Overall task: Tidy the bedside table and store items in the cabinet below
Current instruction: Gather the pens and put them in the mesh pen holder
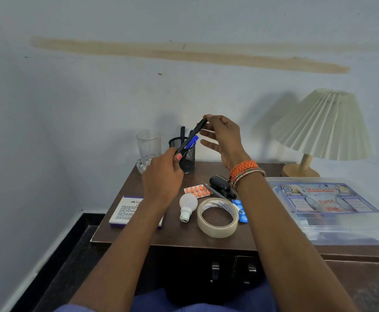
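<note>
While both hands steady it, a pen (pixel 190 137) hangs above the mesh cup (pixel 182 154).
Left hand (pixel 161 174) grips its lower end, right hand (pixel 223 140) pinches the top, likely to cap it.

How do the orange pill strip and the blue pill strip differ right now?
The orange pill strip lies fully exposed; the blue pill strip is partly hidden behind the tape roll. Orange holds oblong tablets, blue round ones. Both lie flat on the table, untouched.
</note>
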A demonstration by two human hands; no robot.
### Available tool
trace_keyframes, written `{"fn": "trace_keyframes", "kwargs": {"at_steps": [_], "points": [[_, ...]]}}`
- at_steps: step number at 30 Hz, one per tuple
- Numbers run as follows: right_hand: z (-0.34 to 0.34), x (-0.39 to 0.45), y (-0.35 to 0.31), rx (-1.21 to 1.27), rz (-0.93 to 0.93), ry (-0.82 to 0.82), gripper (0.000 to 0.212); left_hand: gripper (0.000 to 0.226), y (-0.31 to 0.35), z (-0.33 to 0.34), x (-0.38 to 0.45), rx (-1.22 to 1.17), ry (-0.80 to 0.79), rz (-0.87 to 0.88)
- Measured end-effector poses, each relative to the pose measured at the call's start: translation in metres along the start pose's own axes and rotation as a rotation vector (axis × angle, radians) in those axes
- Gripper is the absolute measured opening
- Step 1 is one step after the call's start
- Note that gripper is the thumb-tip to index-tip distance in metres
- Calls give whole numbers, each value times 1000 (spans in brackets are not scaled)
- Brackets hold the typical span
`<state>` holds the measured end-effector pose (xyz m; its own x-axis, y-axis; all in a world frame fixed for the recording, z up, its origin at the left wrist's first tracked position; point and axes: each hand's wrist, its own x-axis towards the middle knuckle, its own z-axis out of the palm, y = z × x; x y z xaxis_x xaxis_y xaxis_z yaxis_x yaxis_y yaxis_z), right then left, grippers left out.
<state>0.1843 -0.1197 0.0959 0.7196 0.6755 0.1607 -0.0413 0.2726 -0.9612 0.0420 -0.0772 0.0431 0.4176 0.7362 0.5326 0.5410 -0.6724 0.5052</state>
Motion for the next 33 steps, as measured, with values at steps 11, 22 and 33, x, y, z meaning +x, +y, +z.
{"fn": "trace_keyframes", "kwargs": {"at_steps": [11, 22, 33], "points": [[20, -16, -12, -57, -187, 87, 41, 29, 22, -19, -7, -13, 79, -131], [43, -49, -49, -191, -913, 469, 25, 22, 56, -21, -23, -302, 431, 12], [30, -49, -24, -85, -770, 575, 27, 14, 57, -8, -34, -236, 448, 37]]}}
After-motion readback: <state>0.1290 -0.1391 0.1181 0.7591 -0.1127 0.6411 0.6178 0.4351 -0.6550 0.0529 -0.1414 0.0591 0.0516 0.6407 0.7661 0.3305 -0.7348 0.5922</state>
